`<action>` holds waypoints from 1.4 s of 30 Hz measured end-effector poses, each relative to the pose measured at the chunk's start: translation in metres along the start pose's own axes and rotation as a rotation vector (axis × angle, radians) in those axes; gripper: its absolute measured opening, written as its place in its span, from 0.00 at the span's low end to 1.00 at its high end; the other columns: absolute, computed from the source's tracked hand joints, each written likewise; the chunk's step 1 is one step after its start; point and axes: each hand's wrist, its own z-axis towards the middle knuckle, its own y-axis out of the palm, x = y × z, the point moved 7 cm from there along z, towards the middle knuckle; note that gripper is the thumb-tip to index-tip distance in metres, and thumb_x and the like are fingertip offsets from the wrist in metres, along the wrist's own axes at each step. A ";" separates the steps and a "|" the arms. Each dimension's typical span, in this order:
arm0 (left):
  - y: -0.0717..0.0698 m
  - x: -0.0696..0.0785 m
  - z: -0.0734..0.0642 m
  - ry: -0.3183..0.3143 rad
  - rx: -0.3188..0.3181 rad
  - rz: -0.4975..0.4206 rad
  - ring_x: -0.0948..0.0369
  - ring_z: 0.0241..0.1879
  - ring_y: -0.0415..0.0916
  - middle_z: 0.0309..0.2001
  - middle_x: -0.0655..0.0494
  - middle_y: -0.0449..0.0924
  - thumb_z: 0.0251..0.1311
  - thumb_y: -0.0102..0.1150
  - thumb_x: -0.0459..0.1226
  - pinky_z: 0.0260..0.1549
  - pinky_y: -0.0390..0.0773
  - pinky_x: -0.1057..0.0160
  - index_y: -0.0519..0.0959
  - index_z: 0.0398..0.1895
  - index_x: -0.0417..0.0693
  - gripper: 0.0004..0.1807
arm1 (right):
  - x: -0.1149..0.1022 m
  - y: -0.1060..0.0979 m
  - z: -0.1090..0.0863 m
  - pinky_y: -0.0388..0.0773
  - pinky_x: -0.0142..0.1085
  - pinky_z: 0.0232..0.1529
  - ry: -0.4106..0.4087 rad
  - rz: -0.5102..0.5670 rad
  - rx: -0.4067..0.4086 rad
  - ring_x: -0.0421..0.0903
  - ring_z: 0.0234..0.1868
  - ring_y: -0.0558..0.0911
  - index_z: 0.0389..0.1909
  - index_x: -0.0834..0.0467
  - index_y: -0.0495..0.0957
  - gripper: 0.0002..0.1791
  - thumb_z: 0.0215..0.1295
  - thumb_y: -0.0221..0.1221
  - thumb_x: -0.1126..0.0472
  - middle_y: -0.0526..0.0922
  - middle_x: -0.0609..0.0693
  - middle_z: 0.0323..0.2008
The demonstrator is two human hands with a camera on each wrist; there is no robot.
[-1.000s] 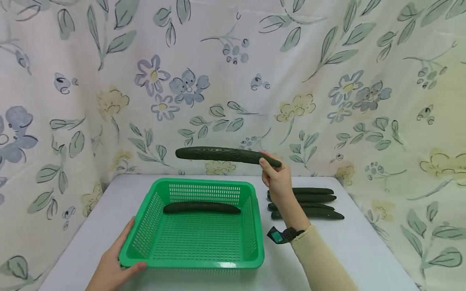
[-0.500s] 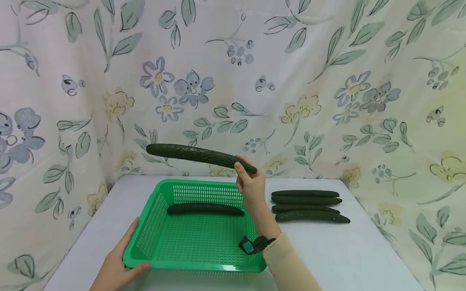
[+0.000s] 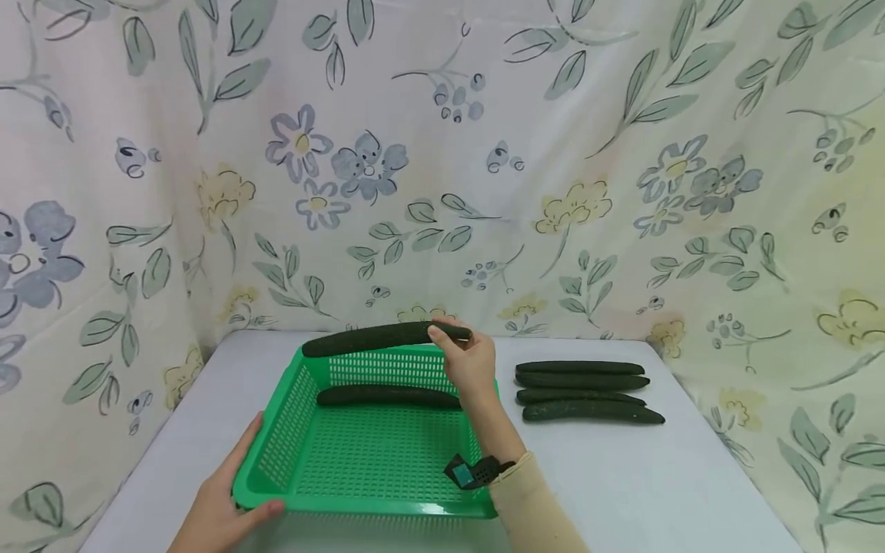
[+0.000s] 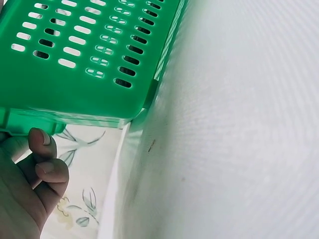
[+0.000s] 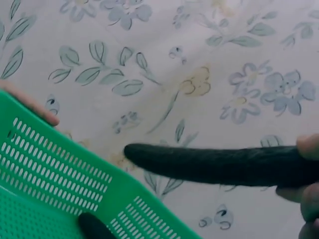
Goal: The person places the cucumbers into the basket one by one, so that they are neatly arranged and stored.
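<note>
A dark green cucumber (image 3: 376,336) is pinched near its right end by my right hand (image 3: 472,365), held almost level over the back of the green plastic basket (image 3: 366,507). The right wrist view shows this cucumber (image 5: 214,164) with its far tip above the basket's rim (image 5: 124,181). Inside the basket, along its back, lies another cucumber (image 3: 387,395). My left hand (image 3: 224,499) grips the basket's near left corner, thumb on the front rim. In the left wrist view, bent fingers (image 4: 52,172) show beside the basket rim.
Several cucumbers (image 3: 588,411) lie side by side on the white table (image 3: 622,484), right of the basket. Behind and at both sides hangs a floral curtain (image 3: 442,153). A black strap with a small device (image 3: 477,472) is around my right wrist.
My right hand has carried the cucumber left over the basket, then lowered it, its left end dipping from its raised tilt. My left hand keeps its place on the basket.
</note>
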 end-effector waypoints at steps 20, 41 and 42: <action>0.005 -0.001 0.000 -0.015 -0.017 -0.018 0.22 0.72 0.59 0.83 0.33 0.49 0.57 0.80 0.46 0.61 0.68 0.22 0.38 0.89 0.62 0.68 | 0.033 -0.003 -0.015 0.78 0.38 0.26 0.188 -0.607 -0.197 0.44 0.26 0.79 0.49 0.48 0.91 0.16 0.63 0.76 0.49 0.88 0.46 0.35; 0.003 -0.003 0.001 -0.021 -0.005 0.042 0.27 0.71 0.65 0.83 0.36 0.52 0.57 0.79 0.47 0.62 0.73 0.33 0.37 0.89 0.64 0.68 | 0.048 -0.009 -0.019 0.86 0.45 0.26 0.280 -1.350 -0.225 0.51 0.26 0.84 0.26 0.55 0.89 0.16 0.49 0.84 0.50 0.87 0.52 0.29; 0.003 -0.003 0.002 -0.017 -0.002 0.042 0.27 0.71 0.65 0.83 0.37 0.52 0.57 0.79 0.46 0.62 0.73 0.34 0.37 0.89 0.63 0.68 | 0.046 -0.011 -0.017 0.86 0.44 0.26 0.275 -1.313 -0.212 0.49 0.27 0.85 0.29 0.53 0.91 0.13 0.52 0.83 0.50 0.89 0.51 0.32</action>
